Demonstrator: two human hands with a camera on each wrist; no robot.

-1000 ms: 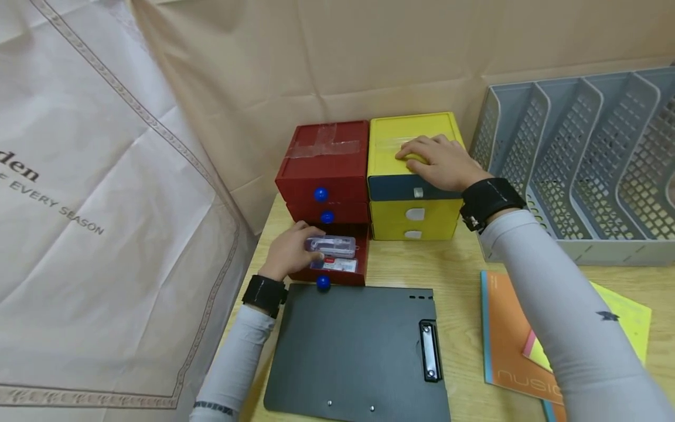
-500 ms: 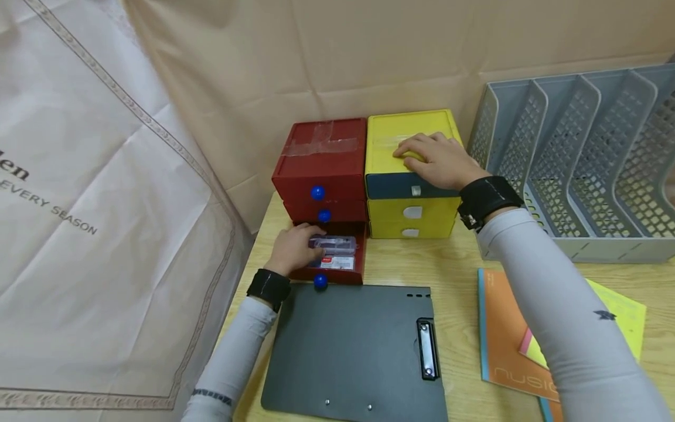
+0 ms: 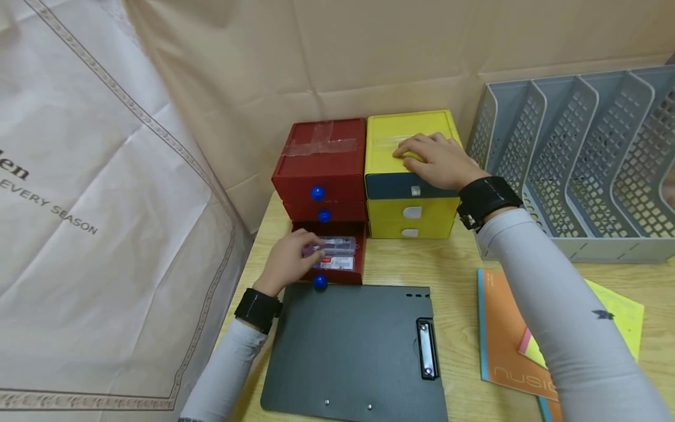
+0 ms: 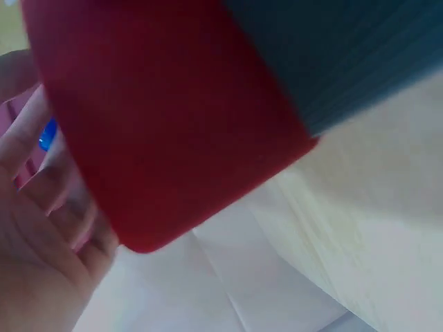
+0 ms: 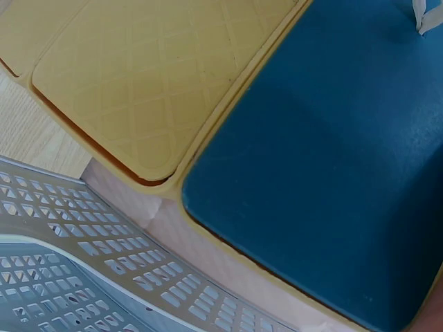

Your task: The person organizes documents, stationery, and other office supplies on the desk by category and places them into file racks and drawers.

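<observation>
Over red drawer (image 3: 343,276), left hand (image 3: 287,261), grip parted; atop yellow cabinet (image 3: 408,124), right hand (image 3: 442,162) resting, fingers loose.

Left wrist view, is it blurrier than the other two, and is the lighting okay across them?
Left wrist view: softest, with the red drawer smeared and the tabletop washed out pale; right wrist view: clearer, though shadow darkens the blue drawer front at lower right; head view: fairly evenly lit, with the clipboard's outline sharp.
</observation>
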